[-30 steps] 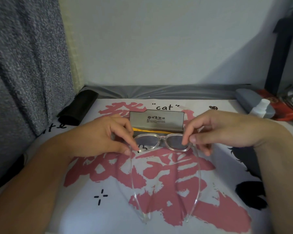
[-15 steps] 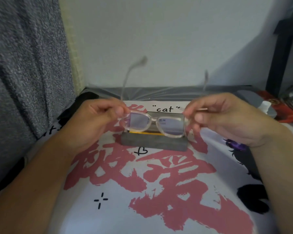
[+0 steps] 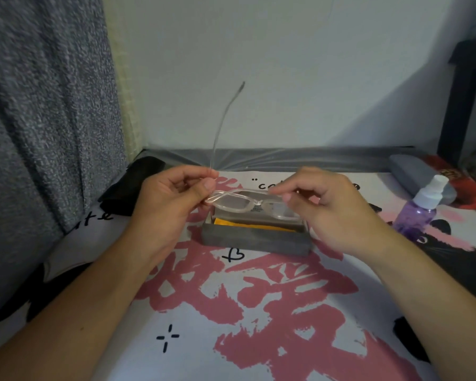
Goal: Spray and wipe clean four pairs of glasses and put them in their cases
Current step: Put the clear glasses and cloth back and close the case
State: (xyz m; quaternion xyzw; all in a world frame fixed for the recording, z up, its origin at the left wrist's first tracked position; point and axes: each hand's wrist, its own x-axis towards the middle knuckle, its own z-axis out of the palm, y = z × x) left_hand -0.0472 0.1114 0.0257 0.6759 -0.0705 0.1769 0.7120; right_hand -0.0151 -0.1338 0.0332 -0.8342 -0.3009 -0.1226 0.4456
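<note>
Head view: glasses (image 3: 238, 200) between hands (image 3: 173, 198).

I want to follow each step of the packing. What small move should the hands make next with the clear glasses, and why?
Probably fold the raised temple arm down with the left hand. The clear glasses hover over the open grey case, one arm seems already folded under the right hand, and the other sticks up, so they could not lie flat yet.
</note>
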